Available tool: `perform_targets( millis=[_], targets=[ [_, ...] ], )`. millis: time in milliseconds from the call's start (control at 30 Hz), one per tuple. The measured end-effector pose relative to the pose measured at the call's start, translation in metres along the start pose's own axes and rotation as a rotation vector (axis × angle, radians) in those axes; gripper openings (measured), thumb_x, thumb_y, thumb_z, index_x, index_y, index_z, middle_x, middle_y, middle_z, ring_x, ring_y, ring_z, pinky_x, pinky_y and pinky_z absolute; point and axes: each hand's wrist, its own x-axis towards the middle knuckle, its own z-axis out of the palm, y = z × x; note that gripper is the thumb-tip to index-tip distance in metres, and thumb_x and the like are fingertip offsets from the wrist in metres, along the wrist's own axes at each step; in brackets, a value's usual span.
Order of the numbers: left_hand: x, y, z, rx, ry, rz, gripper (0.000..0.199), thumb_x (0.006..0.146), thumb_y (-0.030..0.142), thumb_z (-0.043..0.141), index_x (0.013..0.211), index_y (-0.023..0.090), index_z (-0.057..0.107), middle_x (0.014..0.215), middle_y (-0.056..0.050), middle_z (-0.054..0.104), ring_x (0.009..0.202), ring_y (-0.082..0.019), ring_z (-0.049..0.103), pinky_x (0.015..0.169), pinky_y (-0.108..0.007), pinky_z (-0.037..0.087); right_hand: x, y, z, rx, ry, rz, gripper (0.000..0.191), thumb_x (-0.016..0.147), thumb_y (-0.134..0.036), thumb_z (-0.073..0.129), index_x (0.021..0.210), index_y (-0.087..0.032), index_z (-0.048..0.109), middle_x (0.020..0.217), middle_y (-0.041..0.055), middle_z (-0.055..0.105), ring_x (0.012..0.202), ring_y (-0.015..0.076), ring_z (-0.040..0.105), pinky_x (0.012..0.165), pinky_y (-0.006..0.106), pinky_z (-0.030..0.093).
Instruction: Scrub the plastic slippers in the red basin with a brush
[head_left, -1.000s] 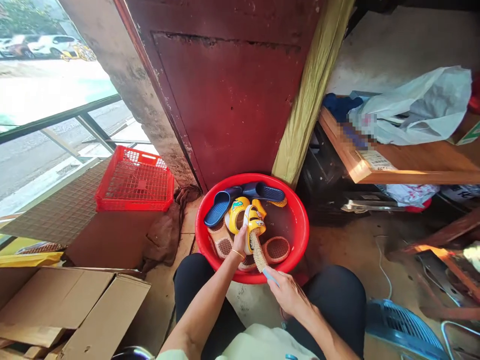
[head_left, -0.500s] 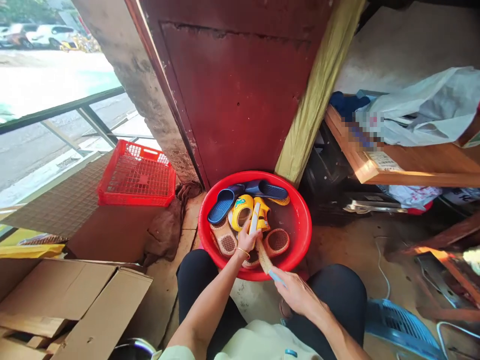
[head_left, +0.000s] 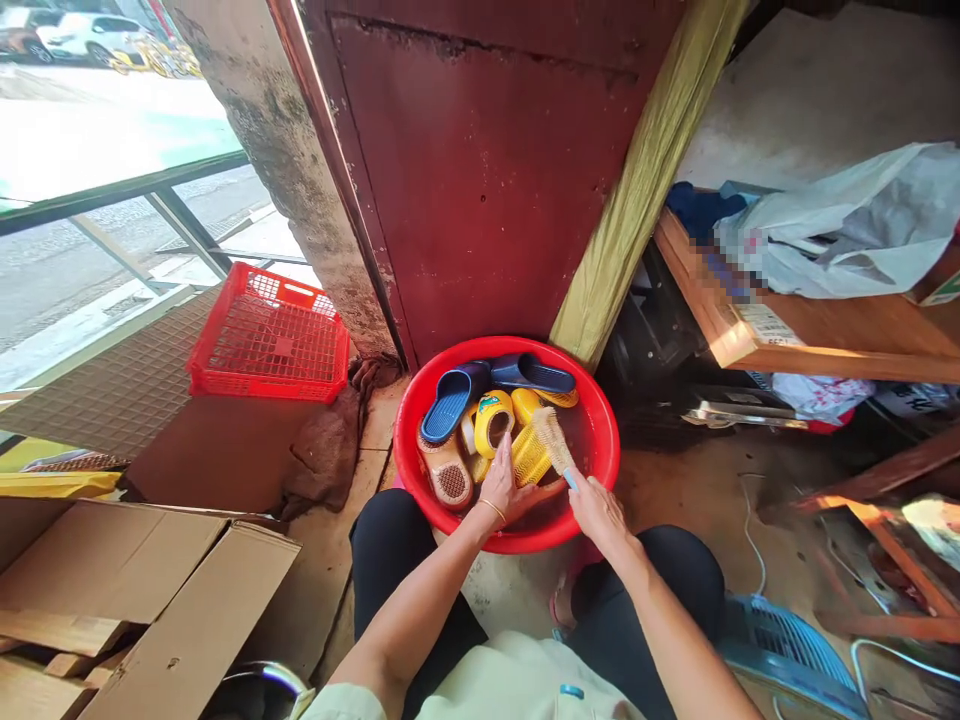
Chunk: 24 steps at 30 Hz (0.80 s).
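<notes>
A red basin (head_left: 405,450) of dark water stands between my knees, holding several clogs and slippers. My left hand (head_left: 502,487) grips the near end of a yellow clog (head_left: 531,456), its textured sole turned up. My right hand (head_left: 600,512) is closed round the blue handle of a scrubbing brush (head_left: 553,440), its pale bristles at the right edge of that sole. Beside my left fingers sits another yellow clog (head_left: 493,420) with a green decoration. Two blue slippers (head_left: 448,405) lie along the far side, and a tan clog (head_left: 452,482) rests at the left.
A red door (head_left: 480,200) rises just behind the basin. Left of it are a red plastic crate (head_left: 277,345), a brown cloth (head_left: 326,455) and cardboard boxes (head_left: 172,620). On the right stand a wooden shelf (head_left: 840,340) with bags and a blue fan (head_left: 795,640).
The yellow clog in my left hand has turned so its sole faces up. The brush has moved from the basin's near rim up and forward to the sole.
</notes>
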Motion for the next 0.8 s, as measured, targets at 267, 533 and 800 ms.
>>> perform_targets(
  millis=[267,533,800],
  targets=[
    [-0.002,0.003,0.007,0.064,-0.124,-0.076,0.126,0.07,0.047,0.077,0.162,0.009,-0.001,0.165,-0.028,0.018,0.154,-0.038,0.019,0.122,-0.054,0.027,-0.005,0.014,0.002,-0.18,-0.102,-0.121,0.049,0.095,-0.025,0.047,0.143,-0.025,0.057,0.1,0.0149,0.072,0.084,0.0281,0.072,0.072,0.034,0.051],
    [-0.005,0.012,0.008,0.065,-0.055,-0.061,0.119,0.076,0.045,0.073,0.162,0.012,-0.003,0.166,-0.023,0.021,0.154,-0.035,0.023,0.123,-0.052,0.024,0.024,0.008,-0.014,-0.188,-0.121,-0.12,0.045,0.096,-0.021,0.045,0.137,-0.018,0.062,0.094,0.0167,0.074,0.085,0.0279,0.072,0.072,0.033,0.051],
    [-0.001,0.003,0.008,-0.073,-0.044,-0.031,0.123,0.071,0.042,0.079,0.163,0.015,0.001,0.165,-0.024,0.021,0.153,-0.038,0.024,0.122,-0.054,0.028,-0.001,0.009,-0.015,-0.231,-0.19,-0.103,0.046,0.096,-0.027,0.046,0.141,-0.023,0.057,0.101,0.0129,0.075,0.091,0.0265,0.072,0.077,0.032,0.051]
  ],
)
